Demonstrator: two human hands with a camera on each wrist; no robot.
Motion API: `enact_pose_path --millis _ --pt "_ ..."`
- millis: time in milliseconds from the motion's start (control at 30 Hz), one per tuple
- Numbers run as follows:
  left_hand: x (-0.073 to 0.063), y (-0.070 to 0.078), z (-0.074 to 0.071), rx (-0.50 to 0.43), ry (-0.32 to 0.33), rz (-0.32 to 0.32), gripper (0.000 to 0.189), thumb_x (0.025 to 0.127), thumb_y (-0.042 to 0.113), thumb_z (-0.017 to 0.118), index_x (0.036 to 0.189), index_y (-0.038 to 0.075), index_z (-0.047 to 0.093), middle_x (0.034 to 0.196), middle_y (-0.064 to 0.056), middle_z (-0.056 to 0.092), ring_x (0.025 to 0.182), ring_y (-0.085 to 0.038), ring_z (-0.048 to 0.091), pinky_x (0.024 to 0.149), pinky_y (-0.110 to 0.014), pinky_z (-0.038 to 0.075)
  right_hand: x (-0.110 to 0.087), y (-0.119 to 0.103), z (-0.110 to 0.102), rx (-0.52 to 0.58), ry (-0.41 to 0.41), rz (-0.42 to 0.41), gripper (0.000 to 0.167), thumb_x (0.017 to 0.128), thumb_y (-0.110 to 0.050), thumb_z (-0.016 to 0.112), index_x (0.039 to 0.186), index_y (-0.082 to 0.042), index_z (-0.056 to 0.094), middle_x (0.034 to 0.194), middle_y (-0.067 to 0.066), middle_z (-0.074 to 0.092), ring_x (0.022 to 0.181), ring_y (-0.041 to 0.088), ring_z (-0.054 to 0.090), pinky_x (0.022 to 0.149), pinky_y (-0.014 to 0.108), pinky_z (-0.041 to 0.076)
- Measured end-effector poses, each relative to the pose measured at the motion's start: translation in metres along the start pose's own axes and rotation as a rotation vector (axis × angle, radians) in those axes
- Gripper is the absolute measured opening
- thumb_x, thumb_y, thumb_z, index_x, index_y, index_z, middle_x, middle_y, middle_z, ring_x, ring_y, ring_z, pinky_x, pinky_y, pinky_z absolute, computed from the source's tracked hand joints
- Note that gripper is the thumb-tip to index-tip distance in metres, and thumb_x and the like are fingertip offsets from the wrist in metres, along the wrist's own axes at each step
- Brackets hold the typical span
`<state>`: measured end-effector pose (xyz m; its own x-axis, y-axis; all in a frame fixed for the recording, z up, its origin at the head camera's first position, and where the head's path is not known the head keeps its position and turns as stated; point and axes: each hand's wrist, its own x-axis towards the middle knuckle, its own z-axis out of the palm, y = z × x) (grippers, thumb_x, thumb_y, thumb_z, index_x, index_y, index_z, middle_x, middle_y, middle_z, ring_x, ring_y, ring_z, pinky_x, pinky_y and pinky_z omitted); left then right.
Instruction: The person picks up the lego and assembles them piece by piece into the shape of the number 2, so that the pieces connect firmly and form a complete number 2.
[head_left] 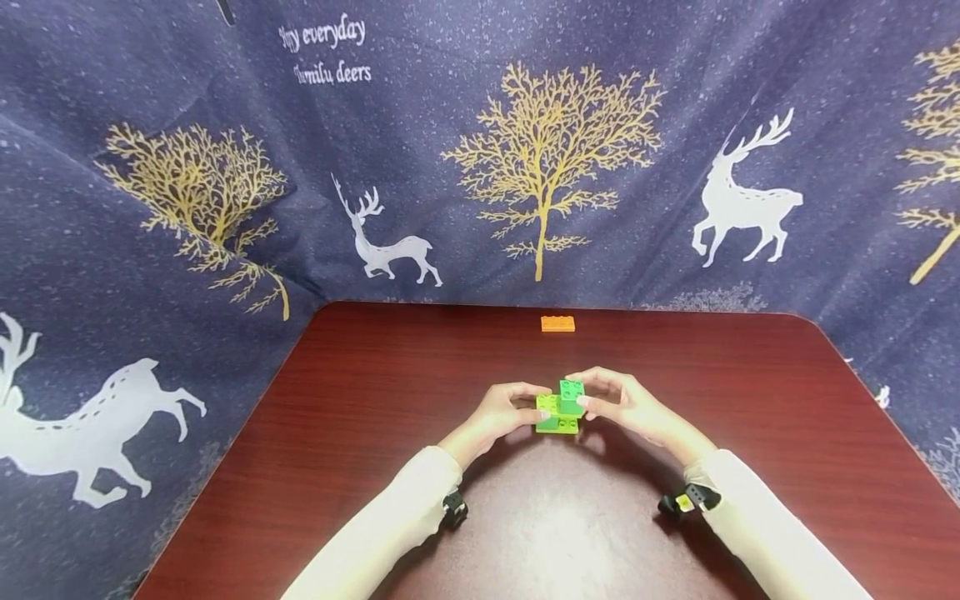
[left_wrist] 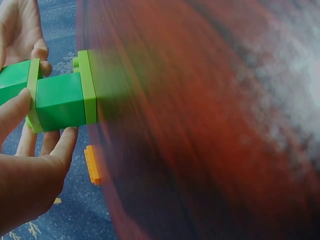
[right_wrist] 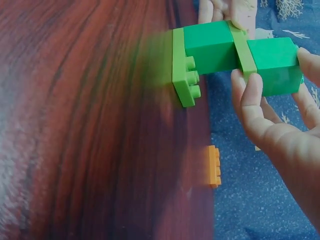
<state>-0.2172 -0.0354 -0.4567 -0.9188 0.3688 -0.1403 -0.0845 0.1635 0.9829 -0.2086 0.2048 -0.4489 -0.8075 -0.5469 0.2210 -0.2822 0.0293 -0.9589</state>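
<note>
A stack of toy building bricks stands on the table between both hands. Its base is a light green flat brick [head_left: 567,427], with a green block [left_wrist: 61,101] on its left half. Across that block lies a second light green flat brick [head_left: 546,403], and the upper green block [head_left: 572,397] sits on the right end of it. My left hand [head_left: 498,412] grips the stack's left side, thumb in front and fingers behind, around the upper flat brick and lower block. With thumb and fingers, my right hand [head_left: 626,408] holds the upper green block from the right.
An orange flat brick [head_left: 558,324] lies near the far edge of the dark red wooden table [head_left: 420,358]. Behind the table hangs a blue cloth [head_left: 480,250] with deer and trees. Both wrists wear a small black camera.
</note>
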Motion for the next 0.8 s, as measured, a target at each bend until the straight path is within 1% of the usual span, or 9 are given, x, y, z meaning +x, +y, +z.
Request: enact_pose_path --millis 167,333,433,533,633,800 --pt "0.000 0.001 0.001 0.007 0.003 0.008 0.035 0.078 0.002 0.077 0.112 0.005 0.071 0.103 -0.010 0.071 0.093 -0.018 0.068 0.078 -0.027 0.054 -0.001 0.001 0.001 -0.003 0.014 -0.004 0.036 0.095 0.000 0.056 0.130 0.007 0.051 0.125 0.023 0.059 0.101 0.016 0.062 0.077 0.035 0.056" --pt "-0.001 0.001 0.000 0.010 0.005 0.004 0.036 0.078 0.002 0.077 0.113 0.006 0.071 0.103 -0.010 0.071 0.094 -0.018 0.068 0.078 -0.027 0.054 -0.001 -0.002 0.001 -0.030 0.017 -0.005 0.037 0.093 0.000 0.059 0.129 0.006 0.053 0.123 0.023 0.059 0.104 0.017 0.062 0.080 0.032 0.055" --pt "-0.001 0.001 0.000 0.008 0.005 -0.002 0.036 0.078 0.003 0.077 0.113 0.006 0.071 0.103 -0.010 0.071 0.094 -0.018 0.068 0.078 -0.028 0.055 -0.001 -0.003 0.001 -0.036 0.010 0.008 0.038 0.093 -0.001 0.060 0.129 0.006 0.052 0.123 0.025 0.059 0.101 0.019 0.064 0.081 0.036 0.056" --pt "-0.001 0.001 -0.001 0.013 0.010 -0.001 0.035 0.078 0.003 0.077 0.112 0.007 0.071 0.103 -0.010 0.071 0.093 -0.018 0.068 0.078 -0.027 0.055 0.000 -0.004 -0.001 -0.053 0.001 0.036 0.039 0.093 -0.004 0.060 0.130 0.004 0.052 0.122 0.025 0.059 0.098 0.019 0.065 0.081 0.040 0.055" --pt "-0.001 0.001 0.000 0.008 0.014 0.011 0.036 0.078 0.002 0.077 0.113 0.006 0.071 0.103 -0.011 0.071 0.093 -0.019 0.068 0.078 -0.028 0.055 0.000 -0.006 -0.003 -0.091 -0.008 0.052 0.038 0.093 -0.006 0.062 0.129 0.001 0.054 0.122 0.021 0.059 0.100 0.021 0.065 0.081 0.041 0.055" --pt "-0.002 0.001 0.002 -0.012 0.010 0.014 0.036 0.078 0.000 0.076 0.114 0.005 0.070 0.103 -0.012 0.070 0.093 -0.018 0.067 0.077 -0.028 0.055 0.001 -0.011 -0.008 -0.187 -0.039 0.054 0.035 0.093 -0.010 0.063 0.127 -0.006 0.058 0.121 0.011 0.063 0.108 0.026 0.061 0.090 0.032 0.051"
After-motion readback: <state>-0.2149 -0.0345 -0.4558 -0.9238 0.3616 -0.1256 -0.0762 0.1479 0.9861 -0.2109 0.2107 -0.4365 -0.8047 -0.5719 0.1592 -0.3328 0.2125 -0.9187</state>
